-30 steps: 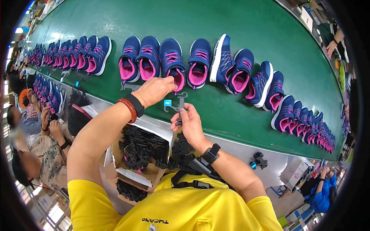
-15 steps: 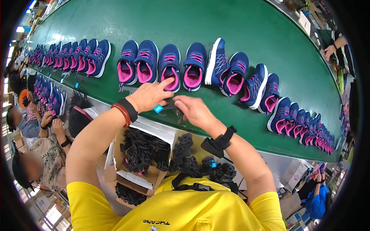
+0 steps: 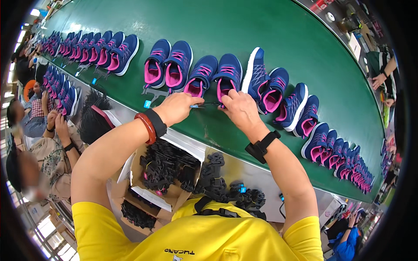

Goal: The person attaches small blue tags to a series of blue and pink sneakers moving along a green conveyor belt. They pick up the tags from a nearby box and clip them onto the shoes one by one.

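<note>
In front of me two navy sneakers with pink lining stand with their heels toward me, a left one and a right one. My left hand is closed on a dark plastic shoe hanger with a small blue tag, close behind the left sneaker's heel. My right hand pinches the heel of the right sneaker, fingers at its opening and thumb outside. The hanger's far end runs up to this thumb; whether it is hooked in is hidden. Beside them, another pair has a grey hanger at its heels.
More sneakers line the green table on both sides. Below its edge, a cardboard box holds bundled black hangers, with more bundles beside it. A person works at the left, others farther off.
My left hand has drawn back from inside the sneaker and lifted the hanger to the heels. My right hand has moved up to the right sneaker. The left sneaker now tilts toward its neighbour.
</note>
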`<move>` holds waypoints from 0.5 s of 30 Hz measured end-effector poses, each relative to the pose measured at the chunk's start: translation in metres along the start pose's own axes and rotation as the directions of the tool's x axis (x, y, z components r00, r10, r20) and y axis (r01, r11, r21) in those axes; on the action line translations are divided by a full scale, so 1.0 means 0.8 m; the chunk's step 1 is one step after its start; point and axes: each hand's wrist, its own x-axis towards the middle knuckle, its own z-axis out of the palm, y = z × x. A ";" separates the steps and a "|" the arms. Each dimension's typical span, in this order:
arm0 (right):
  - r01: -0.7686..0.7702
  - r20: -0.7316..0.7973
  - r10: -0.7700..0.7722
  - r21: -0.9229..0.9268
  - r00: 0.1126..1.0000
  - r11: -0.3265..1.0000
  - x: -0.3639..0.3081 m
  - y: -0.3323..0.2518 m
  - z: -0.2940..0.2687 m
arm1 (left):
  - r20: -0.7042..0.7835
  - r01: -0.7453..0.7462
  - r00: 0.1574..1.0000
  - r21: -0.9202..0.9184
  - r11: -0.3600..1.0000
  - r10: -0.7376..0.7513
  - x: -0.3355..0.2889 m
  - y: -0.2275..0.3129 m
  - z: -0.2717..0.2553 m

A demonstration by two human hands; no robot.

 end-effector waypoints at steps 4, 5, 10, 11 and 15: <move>0.050 -0.011 -0.050 -0.022 0.999 0.998 0.011 -0.008 -0.007 | 0.028 0.044 0.999 0.029 0.999 -0.045 -0.003 0.003 0.004; 0.051 -0.009 -0.052 -0.031 0.999 0.998 0.012 -0.009 -0.008 | 0.034 0.052 0.998 0.024 0.998 -0.052 -0.003 0.006 0.003; 0.060 0.063 -0.051 -0.151 0.997 0.987 0.020 -0.018 0.000 | 0.045 0.049 0.998 -0.007 0.999 -0.048 -0.004 0.017 -0.003; 0.039 0.045 -0.035 -0.101 0.998 0.994 0.022 -0.018 0.000 | 0.015 -0.001 1.000 -0.059 0.998 0.002 -0.006 0.018 -0.006; -0.016 -0.038 0.022 0.161 0.999 0.987 0.015 -0.006 0.002 | -0.088 -0.135 0.988 -0.139 0.981 0.124 -0.016 0.006 -0.012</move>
